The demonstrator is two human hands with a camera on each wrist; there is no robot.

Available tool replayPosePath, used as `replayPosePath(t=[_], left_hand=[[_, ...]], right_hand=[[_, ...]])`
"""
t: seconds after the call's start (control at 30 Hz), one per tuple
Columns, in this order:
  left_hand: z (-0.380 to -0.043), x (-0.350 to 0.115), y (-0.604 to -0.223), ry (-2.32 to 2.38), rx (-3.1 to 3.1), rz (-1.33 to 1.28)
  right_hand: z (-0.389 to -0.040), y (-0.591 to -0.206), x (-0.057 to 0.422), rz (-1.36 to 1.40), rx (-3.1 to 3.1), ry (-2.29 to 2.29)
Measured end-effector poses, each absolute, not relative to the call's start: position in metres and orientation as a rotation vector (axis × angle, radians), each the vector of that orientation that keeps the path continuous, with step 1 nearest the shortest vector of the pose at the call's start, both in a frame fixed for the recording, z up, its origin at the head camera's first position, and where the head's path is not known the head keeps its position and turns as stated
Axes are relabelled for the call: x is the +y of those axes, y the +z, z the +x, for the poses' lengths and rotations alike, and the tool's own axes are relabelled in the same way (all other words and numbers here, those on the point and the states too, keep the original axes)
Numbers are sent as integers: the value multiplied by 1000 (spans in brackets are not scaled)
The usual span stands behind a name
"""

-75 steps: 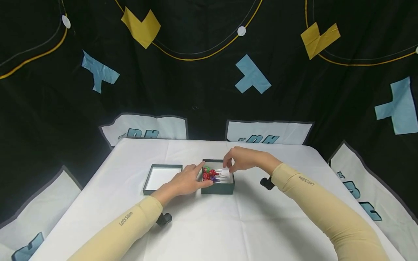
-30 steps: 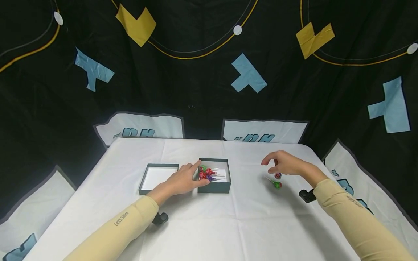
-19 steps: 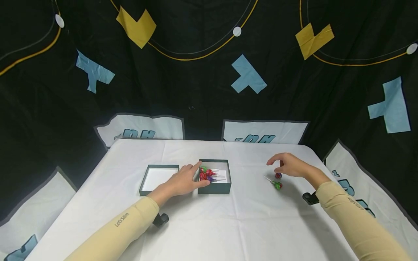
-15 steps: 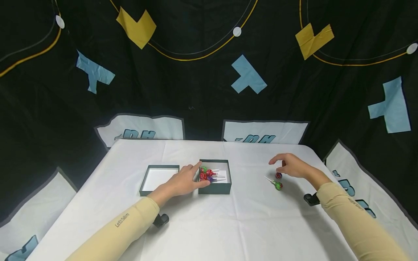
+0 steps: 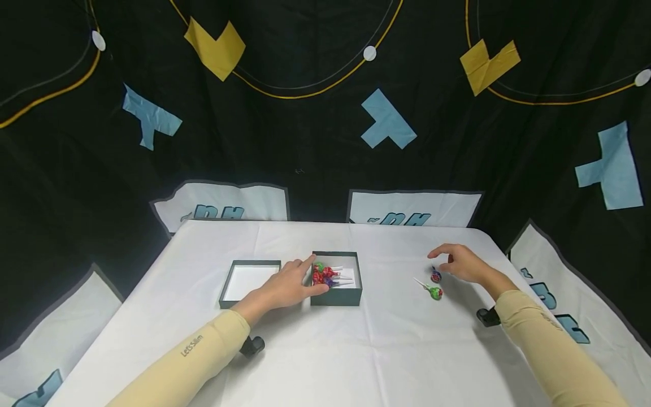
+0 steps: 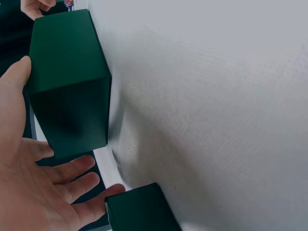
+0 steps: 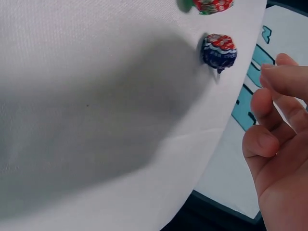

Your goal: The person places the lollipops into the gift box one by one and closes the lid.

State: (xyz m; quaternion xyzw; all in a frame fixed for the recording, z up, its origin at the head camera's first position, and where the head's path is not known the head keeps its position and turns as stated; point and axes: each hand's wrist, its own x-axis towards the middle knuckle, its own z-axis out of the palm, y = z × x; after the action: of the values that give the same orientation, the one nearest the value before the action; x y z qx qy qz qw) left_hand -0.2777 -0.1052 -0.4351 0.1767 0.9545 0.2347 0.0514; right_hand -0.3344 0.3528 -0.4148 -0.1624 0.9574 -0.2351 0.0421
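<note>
A dark green open box stands mid-table with several lollipops inside, red, green and purple heads to the left, white sticks to the right. My left hand spans the box's left side, thumb and forefinger touching its rim, the fingers mostly straight. Its other fingers reach toward the lid in the left wrist view. On the right of the table lie a green lollipop and a blue-and-red lollipop. My right hand hovers just beyond them, fingers loosely bent and holding nothing.
The box's shallow lid lies left of the box, white inside upward, partly behind my left hand. A white cloth covers the table. A black curtain with tape shapes hangs behind.
My right hand has gone from above the box to the table's right side, then drawn slightly farther right. Two lollipops now show there. My left hand has stayed at the box.
</note>
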Motion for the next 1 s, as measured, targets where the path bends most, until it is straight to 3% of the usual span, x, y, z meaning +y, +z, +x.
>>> replayPosePath(t=[1.0], left_hand=[[-275,-105,-433,710,2912,525]], right_hand=[[-342,-441,360,-411,2921,-736]])
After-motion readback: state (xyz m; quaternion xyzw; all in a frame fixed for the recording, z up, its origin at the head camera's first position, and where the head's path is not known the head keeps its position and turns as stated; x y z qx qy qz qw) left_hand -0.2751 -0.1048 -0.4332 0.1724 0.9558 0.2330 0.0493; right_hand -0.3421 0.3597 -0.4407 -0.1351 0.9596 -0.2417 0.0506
